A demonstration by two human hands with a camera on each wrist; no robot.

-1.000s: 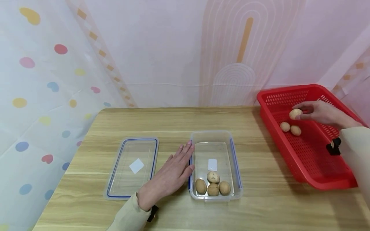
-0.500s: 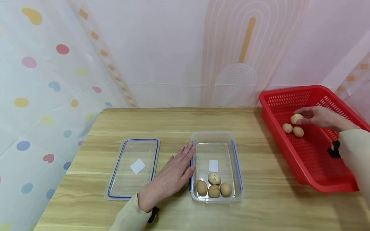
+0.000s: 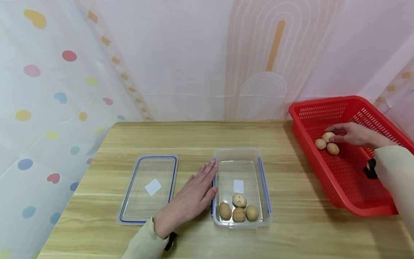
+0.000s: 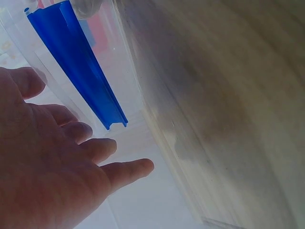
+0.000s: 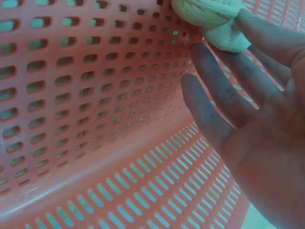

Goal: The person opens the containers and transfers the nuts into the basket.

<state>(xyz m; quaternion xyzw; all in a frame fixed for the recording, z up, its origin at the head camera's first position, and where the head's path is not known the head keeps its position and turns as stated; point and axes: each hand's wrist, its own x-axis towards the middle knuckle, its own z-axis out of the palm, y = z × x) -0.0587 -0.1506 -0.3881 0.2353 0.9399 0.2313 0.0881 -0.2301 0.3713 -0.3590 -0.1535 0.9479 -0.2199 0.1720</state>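
My left hand [image 3: 189, 198] lies with fingers stretched out against the left side of a clear plastic food container [image 3: 226, 169]. In the left wrist view its fingertips are beside the container's blue locking flap [image 4: 76, 62]. Several walnuts [image 3: 239, 214] sit at the near end of the container. Inside a red plastic basket [image 3: 349, 194], my right hand [image 3: 352, 133] pinches a walnut [image 3: 328, 137] between thumb and fingers. Two more walnuts [image 3: 332, 148] lie close against it on the basket floor. The right wrist view shows walnuts [image 5: 228, 38] at the thumb, partly cut off.
A clear lid [image 3: 148, 205] with a blue seal and a white label lies flat on the wooden table [image 3: 194, 136], left of the container. The basket's slotted wall [image 5: 95, 86] rises around my right hand. A patterned cloth [image 3: 187, 54] hangs behind the table.
My right hand has lowered the walnut toward the basket floor, beside the two others there. The left hand and the container have stayed put.
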